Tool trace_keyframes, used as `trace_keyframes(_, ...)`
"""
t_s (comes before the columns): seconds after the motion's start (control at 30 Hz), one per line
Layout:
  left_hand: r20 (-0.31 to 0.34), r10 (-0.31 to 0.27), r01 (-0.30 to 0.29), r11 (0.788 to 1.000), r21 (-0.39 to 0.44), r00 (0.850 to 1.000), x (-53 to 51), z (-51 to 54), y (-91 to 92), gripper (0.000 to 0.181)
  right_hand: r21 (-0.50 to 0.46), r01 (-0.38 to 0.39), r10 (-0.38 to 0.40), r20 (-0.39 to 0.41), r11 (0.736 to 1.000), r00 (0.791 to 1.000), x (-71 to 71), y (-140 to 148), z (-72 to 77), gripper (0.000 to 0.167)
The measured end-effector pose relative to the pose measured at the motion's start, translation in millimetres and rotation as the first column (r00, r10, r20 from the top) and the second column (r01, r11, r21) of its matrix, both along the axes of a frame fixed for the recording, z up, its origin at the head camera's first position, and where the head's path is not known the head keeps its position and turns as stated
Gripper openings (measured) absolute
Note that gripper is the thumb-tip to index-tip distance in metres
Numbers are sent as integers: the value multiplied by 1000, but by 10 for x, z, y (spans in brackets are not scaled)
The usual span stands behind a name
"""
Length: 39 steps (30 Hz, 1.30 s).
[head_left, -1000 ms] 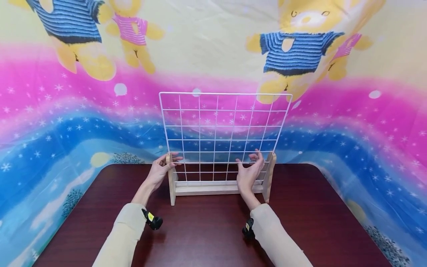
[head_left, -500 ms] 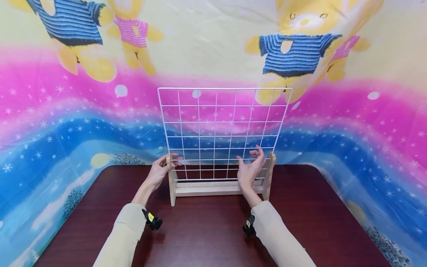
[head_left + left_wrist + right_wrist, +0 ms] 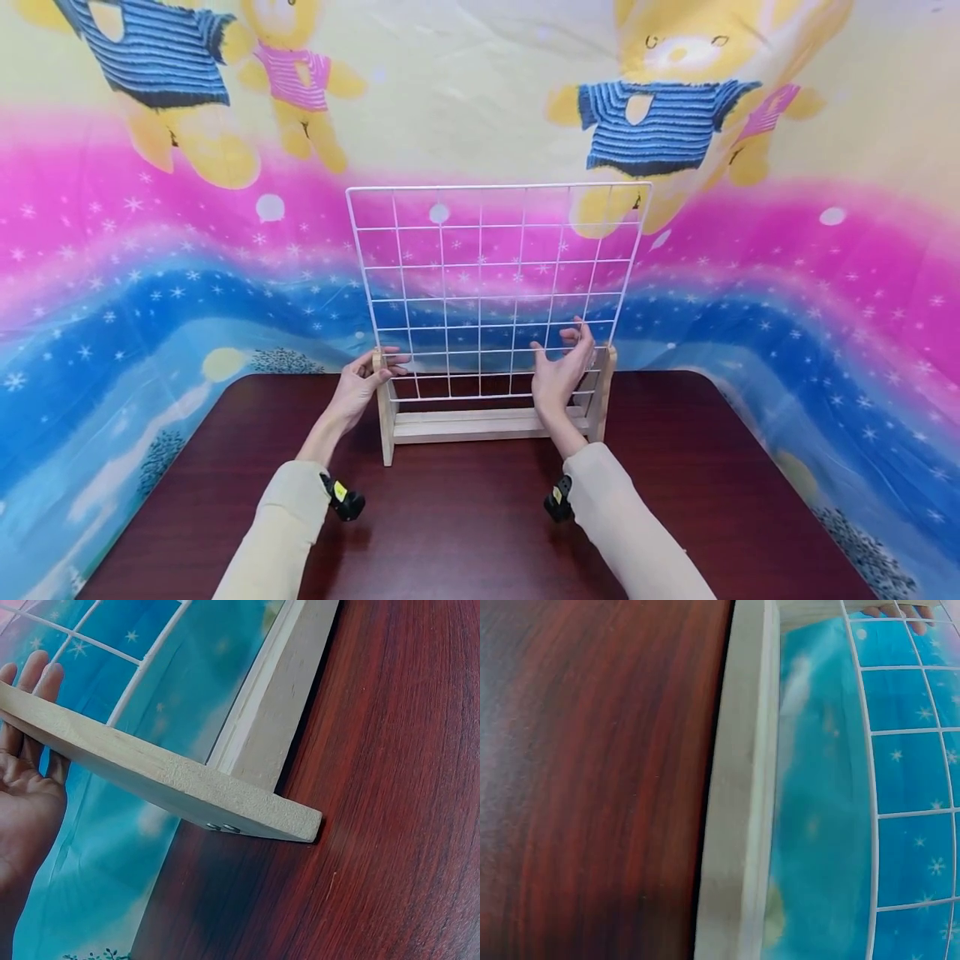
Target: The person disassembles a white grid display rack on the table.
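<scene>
A white wire grid panel (image 3: 480, 267) stands upright between the two side posts of a pale wooden stand (image 3: 465, 427). Its bottom wire is a little above the stand's crossbar, and the gap also shows in the right wrist view. My left hand (image 3: 354, 392) holds the stand's left post (image 3: 157, 761), thumb in front and fingers reaching past it toward the grid. At the grid's lower right, my right hand (image 3: 561, 371) grips the wires with bent fingers; the exact contact is hard to see. The right wrist view shows the crossbar (image 3: 735, 795) but not the right hand.
The stand rests near the back of a dark red wooden table (image 3: 465, 517). Close behind and around the table hangs a cloth backdrop (image 3: 465, 108) printed with bears and snowflakes. Black wrist cameras (image 3: 345, 500) sit at both cuffs.
The wire grid has risen, opening a gap above the crossbar. My right hand has moved up slightly with it. My left hand stays on the left post.
</scene>
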<state>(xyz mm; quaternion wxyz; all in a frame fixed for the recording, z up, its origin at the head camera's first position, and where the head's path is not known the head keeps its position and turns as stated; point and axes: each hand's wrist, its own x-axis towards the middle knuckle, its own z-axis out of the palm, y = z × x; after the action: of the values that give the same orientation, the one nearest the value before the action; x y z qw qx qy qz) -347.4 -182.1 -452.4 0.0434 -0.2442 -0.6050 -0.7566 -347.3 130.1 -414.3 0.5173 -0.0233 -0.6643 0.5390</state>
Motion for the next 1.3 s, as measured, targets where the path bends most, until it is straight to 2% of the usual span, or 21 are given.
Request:
trace_keyframes(0.1, 1, 0, 0, 1000, 5, 1000, 2, -3, 19, 39, -11, 3, -3, 4, 1000, 1000, -9, 7, 75, 76)
trace_keyframes(0.33, -10, -1, 1, 1000, 7, 1000, -8, -26, -3, 37, -30, -44, 44, 2, 999, 999, 22, 15, 328, 76)
trace_keyframes(0.53, 12, 25, -25, 1000, -9, 1000, 3, -8, 23, 38, -39, -42, 42, -4, 998, 999, 42, 28, 439, 76)
trace_keyframes(0.7, -3, 20, -20, 1000, -23, 1000, 0, -21, 13, 36, -21, -43, 43, -26, 999, 999, 41, 27, 540, 77)
trace_keyframes(1.07, -6, 17, -17, 1000, 10, 1000, 9, -32, 27, 35, 2, -27, 27, -39, 1000, 999, 37, 16, 645, 78)
trace_keyframes(1.3, 8, 16, -16, 1000, 12, 1000, 3, -31, 18, 42, 26, -34, 36, -49, 999, 998, 23, 7, 683, 76)
